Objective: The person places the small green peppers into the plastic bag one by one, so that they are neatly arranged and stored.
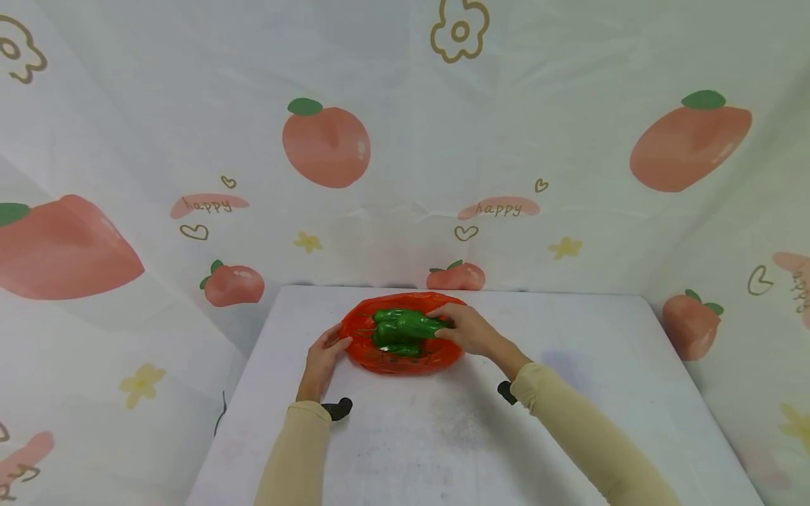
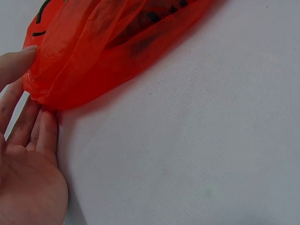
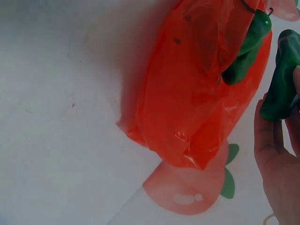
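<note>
A red plastic bag point(image 1: 373, 362) lies spread open on the white table, with several green peppers point(image 1: 386, 330) inside. My right hand point(image 1: 468, 329) grips one green pepper point(image 1: 418, 325) by its right end, over the bag's right side. In the right wrist view this pepper point(image 3: 282, 77) is between the thumb and fingers, the thumb partly cut off by the frame. At the bag's left end, my left hand point(image 1: 321, 358) holds the edge. The left wrist view shows its thumb point(image 2: 18, 64) on one side of the red plastic point(image 2: 89, 70) and the fingers on the other.
The white table point(image 1: 418, 450) stretches out around the bag. Behind it hangs a pale cloth point(image 1: 405, 239) printed with fruit and flowers, which also runs down both sides. A dark wrist mount point(image 1: 337, 409) shows at the left cuff and another point(image 1: 506, 392) at the right.
</note>
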The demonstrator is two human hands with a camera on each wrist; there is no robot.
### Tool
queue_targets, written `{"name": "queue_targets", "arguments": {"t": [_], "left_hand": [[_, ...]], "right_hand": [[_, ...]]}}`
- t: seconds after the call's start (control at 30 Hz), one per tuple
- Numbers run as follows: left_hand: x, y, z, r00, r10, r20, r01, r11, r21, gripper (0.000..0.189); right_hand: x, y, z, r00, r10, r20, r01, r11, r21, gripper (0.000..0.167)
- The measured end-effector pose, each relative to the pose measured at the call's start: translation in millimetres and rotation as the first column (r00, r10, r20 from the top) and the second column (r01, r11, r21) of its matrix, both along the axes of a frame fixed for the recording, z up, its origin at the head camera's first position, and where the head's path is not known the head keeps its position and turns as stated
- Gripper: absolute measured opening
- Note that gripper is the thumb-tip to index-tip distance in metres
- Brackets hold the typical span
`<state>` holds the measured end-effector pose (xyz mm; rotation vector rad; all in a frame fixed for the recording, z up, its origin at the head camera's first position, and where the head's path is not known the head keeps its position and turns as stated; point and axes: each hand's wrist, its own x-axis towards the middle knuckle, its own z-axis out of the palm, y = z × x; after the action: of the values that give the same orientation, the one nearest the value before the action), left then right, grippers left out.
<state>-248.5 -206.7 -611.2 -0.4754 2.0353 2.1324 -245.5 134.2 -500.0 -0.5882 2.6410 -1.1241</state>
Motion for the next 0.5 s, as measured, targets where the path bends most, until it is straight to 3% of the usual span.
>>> {"name": "queue_targets", "arguments": {"t": [0.5], "left_hand": [[2.6,1.4,1.7,1.000,0.014,-0.010,-0.014,1.000,-0.004,0.058]], "right_hand": [[2.3,-24,-16.2,1.000,0.010,0.004,-0.010,1.000,0.030,0.036]]}}
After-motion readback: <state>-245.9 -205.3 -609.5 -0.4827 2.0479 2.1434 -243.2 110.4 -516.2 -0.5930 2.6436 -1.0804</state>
